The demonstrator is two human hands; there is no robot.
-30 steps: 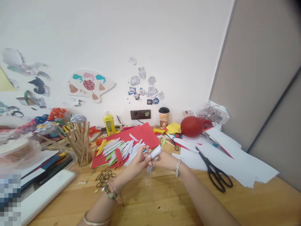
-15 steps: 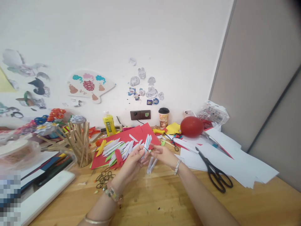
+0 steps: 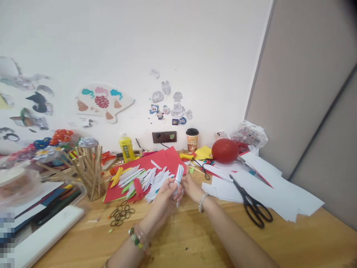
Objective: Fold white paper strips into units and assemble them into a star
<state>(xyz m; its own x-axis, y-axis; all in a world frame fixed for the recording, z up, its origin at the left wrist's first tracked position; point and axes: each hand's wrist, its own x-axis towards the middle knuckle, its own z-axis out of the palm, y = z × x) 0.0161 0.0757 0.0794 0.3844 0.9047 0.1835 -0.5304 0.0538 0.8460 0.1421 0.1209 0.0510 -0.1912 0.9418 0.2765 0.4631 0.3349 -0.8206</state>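
My left hand (image 3: 167,191) is closed round a slim bundle of folded white and pale blue paper strips (image 3: 180,172), held upright above the table. A thin black rubber band (image 3: 177,181) crosses the bundle. My right hand (image 3: 192,186) is close against the bundle's right side, its fingers closed at the end of the band; the fingertips are partly hidden. Left of my hands, loose folded strips (image 3: 150,178) in white, green and yellow lie on red paper (image 3: 160,158). Several black rubber bands (image 3: 121,213) lie in a pile nearer to me.
Black scissors (image 3: 251,203) lie at right beside white paper sheets (image 3: 279,191). Behind are a red balloon (image 3: 225,150), a lidded cup (image 3: 192,140) and a yellow bottle (image 3: 127,147). Wooden sticks (image 3: 93,171) stand at left, near a long white box (image 3: 50,232).
My right hand has moved closer to the bundle and its fingers have drawn in. The folded strip seen under my hands before no longer shows there. The view has shifted slightly.
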